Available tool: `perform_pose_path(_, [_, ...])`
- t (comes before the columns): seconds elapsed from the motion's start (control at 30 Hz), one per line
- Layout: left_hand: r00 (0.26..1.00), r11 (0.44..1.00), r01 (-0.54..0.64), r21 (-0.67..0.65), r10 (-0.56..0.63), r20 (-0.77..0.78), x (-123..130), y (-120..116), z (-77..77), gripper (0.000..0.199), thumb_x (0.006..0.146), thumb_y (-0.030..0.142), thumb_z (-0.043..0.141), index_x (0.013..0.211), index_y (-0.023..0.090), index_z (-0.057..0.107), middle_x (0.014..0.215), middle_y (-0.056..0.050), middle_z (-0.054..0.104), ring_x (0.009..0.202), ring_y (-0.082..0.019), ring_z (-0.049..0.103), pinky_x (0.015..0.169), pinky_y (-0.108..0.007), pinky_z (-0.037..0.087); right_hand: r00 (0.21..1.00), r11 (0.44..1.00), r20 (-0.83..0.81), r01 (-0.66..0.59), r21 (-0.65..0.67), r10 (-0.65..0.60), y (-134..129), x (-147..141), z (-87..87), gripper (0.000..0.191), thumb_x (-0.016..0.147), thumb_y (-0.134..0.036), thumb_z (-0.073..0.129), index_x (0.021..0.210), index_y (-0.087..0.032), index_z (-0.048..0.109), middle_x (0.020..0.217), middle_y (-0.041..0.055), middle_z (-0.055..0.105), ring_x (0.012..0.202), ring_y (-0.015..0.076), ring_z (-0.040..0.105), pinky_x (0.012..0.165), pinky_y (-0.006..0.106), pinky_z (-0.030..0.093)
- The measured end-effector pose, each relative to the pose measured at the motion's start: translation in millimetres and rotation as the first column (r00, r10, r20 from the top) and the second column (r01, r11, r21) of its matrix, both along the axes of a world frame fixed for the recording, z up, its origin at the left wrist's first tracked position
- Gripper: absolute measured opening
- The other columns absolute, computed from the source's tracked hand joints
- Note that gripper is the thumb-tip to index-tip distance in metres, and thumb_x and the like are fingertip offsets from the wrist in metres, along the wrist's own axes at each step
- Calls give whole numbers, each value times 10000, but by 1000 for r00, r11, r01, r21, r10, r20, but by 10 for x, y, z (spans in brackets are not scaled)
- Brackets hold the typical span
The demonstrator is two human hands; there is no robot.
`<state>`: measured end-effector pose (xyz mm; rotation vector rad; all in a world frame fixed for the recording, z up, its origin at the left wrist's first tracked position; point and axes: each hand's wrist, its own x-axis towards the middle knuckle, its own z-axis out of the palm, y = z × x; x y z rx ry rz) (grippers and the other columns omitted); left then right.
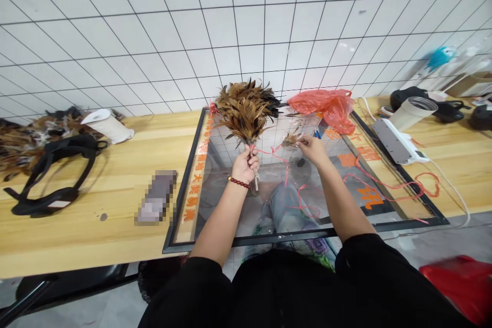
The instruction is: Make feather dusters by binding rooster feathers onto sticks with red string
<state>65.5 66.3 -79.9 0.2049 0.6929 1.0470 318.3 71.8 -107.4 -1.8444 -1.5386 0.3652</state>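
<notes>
My left hand is wrapped round the thin pale stick of a feather duster, just below its brown and black feathers. Red plastic string is wound at the base of the feathers and trails off to the right. Pinched in the fingers of my right hand is a small tuft of brown feathers, a short way right of the duster. Both hands are above a black-framed glass panel with orange lettering. More feathers stand behind the duster; I cannot tell whether they belong to it.
A red plastic bag lies at the panel's back edge. To the right are a white power strip and a plastic cup. On the left sit a phone, a black headset strap, a white spool and a feather pile.
</notes>
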Motion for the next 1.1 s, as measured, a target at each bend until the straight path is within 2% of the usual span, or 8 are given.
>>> perform_pose_path(0.13, [1000,999,-19,-29,18,-16,14,5,-16,248,979,295,459,782,149,502,627,36,470,369,0,246,328,-118,160,995,995,38,-93,-35,94,-64,-97,28,131,762,-291,637,774,-191,723,757,54,701,711,194,612,688,304,429])
perform_pose_path(0.3, [975,994,-17,106,40,-221,79,-33,-49,274,867,340,650,744,147,499,629,39,505,378,7,253,344,-126,137,830,935,-447,-351,46,334,-182,-670,22,394,789,-550,629,944,-194,696,866,59,709,764,176,633,730,310,483])
perform_pose_path(0.47, [838,951,28,309,146,-526,74,-15,-128,327,813,362,687,624,142,535,541,40,474,400,-23,253,400,-168,147,684,880,-687,-455,-140,244,-260,-960,-18,504,733,-673,604,824,-181,667,515,-41,501,393,92,350,430,245,310])
perform_pose_path(0.6, [569,852,131,508,355,-742,32,-12,-179,281,816,256,660,556,163,607,496,12,472,494,-96,386,499,-196,252,839,894,-349,-447,-8,417,-334,-886,127,357,832,-513,543,692,-199,642,540,-14,510,505,125,438,539,263,358])
perform_pose_path(0.7, [409,817,164,552,453,-792,12,-67,-178,38,774,229,697,752,218,727,614,-31,570,643,-170,510,560,-221,285,874,873,-18,-485,44,486,-397,-863,296,242,858,-335,513,696,-197,629,720,47,628,705,173,554,670,285,405])
perform_pose_path(0.83, [342,824,182,537,459,-820,-20,-123,-160,105,760,218,707,857,249,734,700,-50,576,755,-204,558,600,-224,298,893,893,-12,-450,-26,450,-422,-818,492,265,917,-302,425,777,-202,627,667,26,627,633,162,552,626,264,393])
perform_pose_path(0.93, [276,811,286,510,439,-855,-47,-126,-130,96,759,178,698,822,246,725,658,-35,513,761,-202,560,616,-222,308,902,921,195,-389,-21,385,-386,-721,622,244,909,-321,474,819,-211,673,718,39,673,657,176,574,618,273,363])
perform_pose_path(1.1, [240,686,553,473,413,-879,-77,-193,-21,112,741,154,706,799,247,733,678,-47,536,780,-203,580,615,-220,322,836,915,428,-401,51,343,-125,-520,791,238,896,-302,514,907,-209,733,925,82,729,803,214,621,663,294,366])
